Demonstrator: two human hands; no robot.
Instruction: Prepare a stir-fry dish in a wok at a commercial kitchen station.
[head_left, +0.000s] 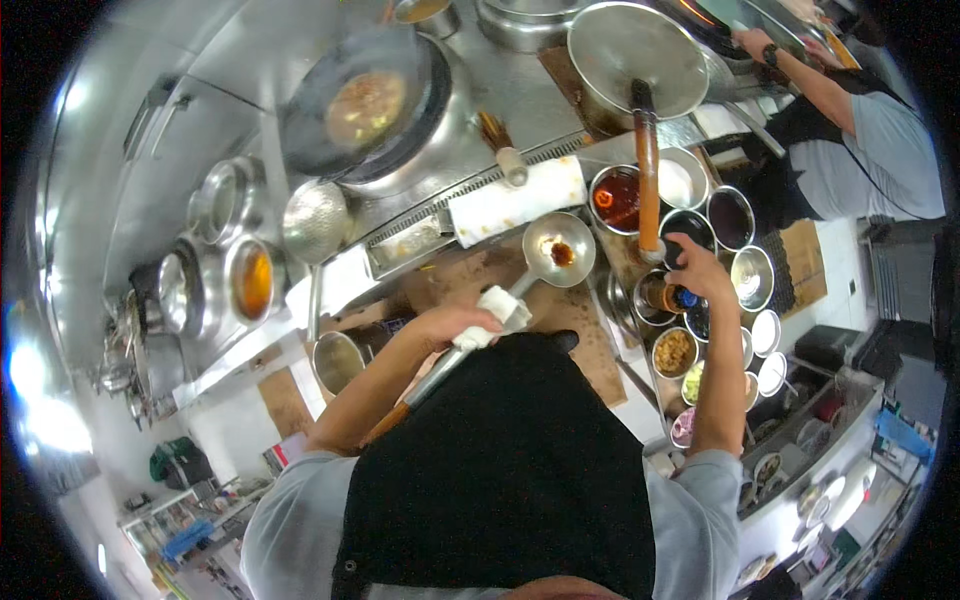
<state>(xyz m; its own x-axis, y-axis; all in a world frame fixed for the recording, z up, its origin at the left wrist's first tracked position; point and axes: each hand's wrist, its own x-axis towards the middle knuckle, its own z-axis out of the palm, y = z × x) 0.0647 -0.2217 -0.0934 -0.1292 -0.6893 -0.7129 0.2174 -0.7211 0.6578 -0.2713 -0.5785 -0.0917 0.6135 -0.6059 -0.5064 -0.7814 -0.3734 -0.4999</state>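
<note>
My left hand (457, 326) grips the steel shaft of a ladle (431, 379) together with a folded white cloth (491, 315). The ladle's wooden end points back past my black apron (495, 480). In its round bowl lies a small pool of dark brown liquid (561, 253). Over the seasoning pots hovers my right hand (703, 268), fingers apart, with nothing visible between them. Just below its thumb a blue-capped bottle (664, 296) leans in a metal pot. A pot of dark liquid (688, 229) sits by the fingertips, next to a pot of red oil (616, 196).
A steaming wok (431, 97) of food sits on the stove at upper left. A large pan's wooden handle (646, 172) juts over the pots. Nearby are a skimmer (315, 221), a bamboo brush (504, 150) and a folded white towel (517, 201). A co-worker (832, 127) stands at upper right.
</note>
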